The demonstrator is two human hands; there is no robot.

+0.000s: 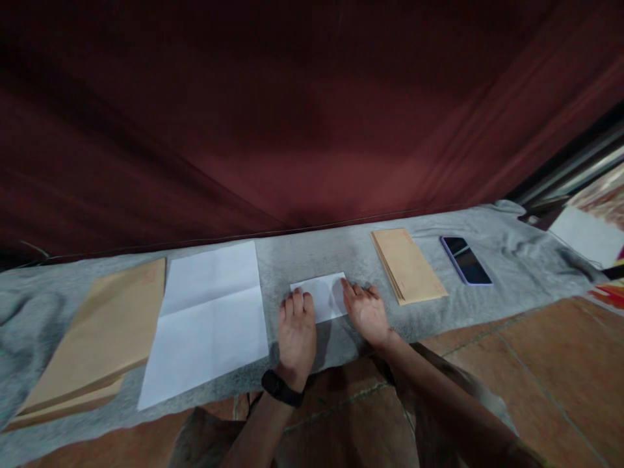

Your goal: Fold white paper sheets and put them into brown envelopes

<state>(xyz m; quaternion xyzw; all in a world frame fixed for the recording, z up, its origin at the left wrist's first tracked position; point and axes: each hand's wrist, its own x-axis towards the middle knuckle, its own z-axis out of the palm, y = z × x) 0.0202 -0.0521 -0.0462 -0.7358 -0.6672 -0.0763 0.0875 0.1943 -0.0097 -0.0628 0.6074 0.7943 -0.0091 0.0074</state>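
Observation:
A small folded white paper (322, 294) lies on the grey cloth (302, 260) in front of me. My left hand (296, 331) rests flat on the paper's left edge, fingers stretched out together. My right hand (364, 312) lies open on its right edge, fingers spread and pressing down. A black watch (281, 388) sits on my left wrist. Neither hand holds anything.
A stack of white sheets (207, 318) with a fold crease lies to the left, and large brown envelopes (100, 338) beyond it. Smaller brown envelopes (407, 264) and a phone (465, 260) lie to the right. A dark red curtain (292, 117) hangs behind. Tiled floor (526, 364) is below.

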